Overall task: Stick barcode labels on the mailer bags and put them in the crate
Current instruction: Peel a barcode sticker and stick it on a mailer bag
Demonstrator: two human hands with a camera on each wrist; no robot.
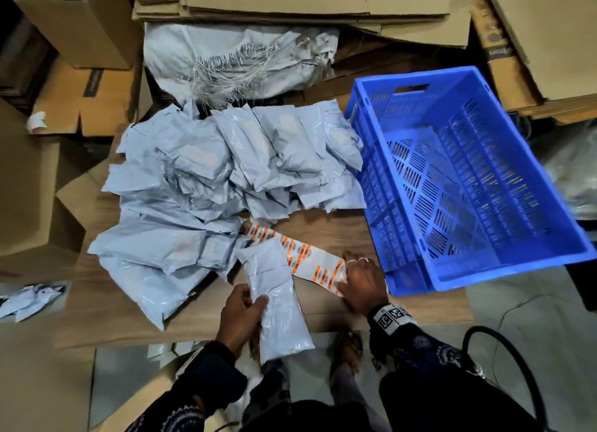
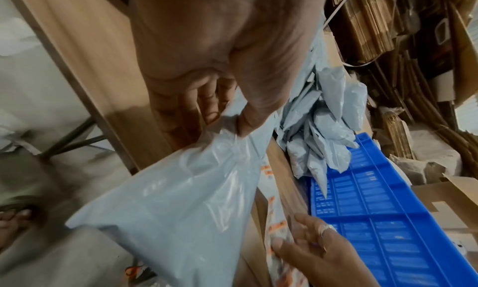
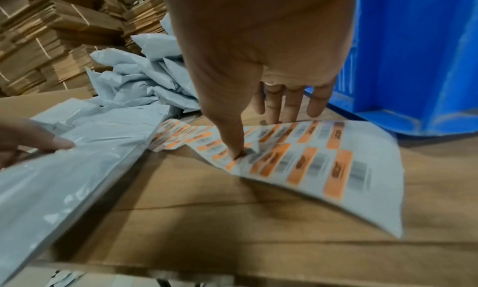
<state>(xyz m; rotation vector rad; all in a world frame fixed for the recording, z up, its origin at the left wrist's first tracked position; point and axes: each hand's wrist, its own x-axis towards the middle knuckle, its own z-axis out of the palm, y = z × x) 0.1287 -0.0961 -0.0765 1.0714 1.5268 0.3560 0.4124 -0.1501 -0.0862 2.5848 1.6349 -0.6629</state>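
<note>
Dark patterned sleeves (image 1: 429, 351), marker wristband (image 1: 391, 315)

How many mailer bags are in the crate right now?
0. The blue crate holds none in view; one bag is in the left hand, the rest piled on the table.

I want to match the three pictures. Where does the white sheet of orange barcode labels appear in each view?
Head: the white sheet of orange barcode labels lies low at centre, its near end under the right hand.
Left wrist: only a thin strip of it shows at lower centre, beside the grey mailer bag that the left hand grips.
Right wrist: it fills centre right.
Shared landmark: the blue plastic crate, right of the sheet in every view.
</note>
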